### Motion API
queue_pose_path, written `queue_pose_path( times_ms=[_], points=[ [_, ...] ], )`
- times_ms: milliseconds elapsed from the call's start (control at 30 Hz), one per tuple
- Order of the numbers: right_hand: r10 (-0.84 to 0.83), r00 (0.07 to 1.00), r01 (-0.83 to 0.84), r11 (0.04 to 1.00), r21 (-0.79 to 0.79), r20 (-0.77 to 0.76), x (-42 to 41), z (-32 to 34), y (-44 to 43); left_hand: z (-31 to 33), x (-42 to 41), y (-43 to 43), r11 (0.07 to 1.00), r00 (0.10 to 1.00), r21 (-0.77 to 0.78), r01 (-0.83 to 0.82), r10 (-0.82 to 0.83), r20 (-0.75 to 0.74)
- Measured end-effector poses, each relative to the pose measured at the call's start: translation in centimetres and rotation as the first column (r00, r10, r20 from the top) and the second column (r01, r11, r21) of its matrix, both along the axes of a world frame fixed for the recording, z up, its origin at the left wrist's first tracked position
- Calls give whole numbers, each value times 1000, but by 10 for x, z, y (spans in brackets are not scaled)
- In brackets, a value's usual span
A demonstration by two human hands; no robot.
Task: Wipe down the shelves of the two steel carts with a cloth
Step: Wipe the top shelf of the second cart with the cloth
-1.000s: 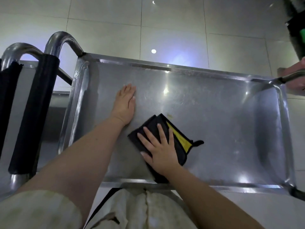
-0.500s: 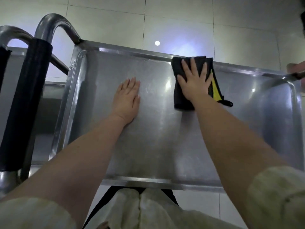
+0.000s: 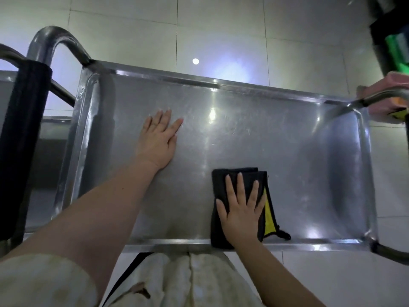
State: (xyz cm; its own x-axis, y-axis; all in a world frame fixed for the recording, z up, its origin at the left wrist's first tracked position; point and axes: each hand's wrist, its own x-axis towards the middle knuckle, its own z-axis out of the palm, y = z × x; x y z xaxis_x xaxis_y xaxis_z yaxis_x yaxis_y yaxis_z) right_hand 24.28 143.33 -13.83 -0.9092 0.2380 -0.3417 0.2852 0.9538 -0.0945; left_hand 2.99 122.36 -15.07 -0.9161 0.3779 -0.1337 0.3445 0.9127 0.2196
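Pale glossy tiled floor (image 3: 221, 29) fills the background. Over it, seen from above, stands the rectangular stainless-steel top shelf of a cart (image 3: 287, 162), with a raised rim and rounded corners. At 9 o'clock of this shelf lies part of a second steel cart shelf (image 3: 51, 151), lower and in shadow. A curved steel handle tube (image 3: 57, 38) rises from the first shelf's 10 o'clock corner, with a black padded sleeve (image 3: 22, 140) hanging beside it.

The left hand (image 3: 159, 140) lies flat on the shelf towards 9 o'clock of its centre, fingers straight and relaxed, grasping nothing. The right hand (image 3: 241, 211) presses down with straight, spread fingers on a folded black cloth with a yellow edge (image 3: 218, 185). The cloth lies at 5 o'clock of the shelf's centre, and its near end overlaps the near rim.
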Motion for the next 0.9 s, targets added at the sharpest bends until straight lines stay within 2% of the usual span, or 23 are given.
queue_pose_path(
  times_ms=[67,133,300,400,533,667,800,900],
  points=[
    [12,998,-12,1000,6,57,13,1,2,2,1,0,1000,1000,6,-8,8,3],
    [0,997,-1,1000,23,75,-8,0,13,3,2,0,1000,1000,15,-8,8,4],
    [-159,987,160,986,39,-16,-144,-4,54,1,3,-1,1000,1000,-3,3,-3,16],
    [-176,984,175,984,38,0,-217,-6,75,0,3,-1,1000,1000,-16,0,0,20],
    [-171,985,172,984,44,-14,-250,-7,91,-3,1,-1,999,1000,-31,7,-6,22],
    [-150,988,151,988,33,-30,-193,-7,80,-4,2,-2,997,999,-73,21,-18,43],
    [-167,985,167,986,-11,-38,-75,1,56,-1,4,-2,997,999,-71,20,-16,46],
    [-187,982,187,982,28,2,8,3,41,1,4,-2,998,999,-52,21,-18,51]
  ],
)
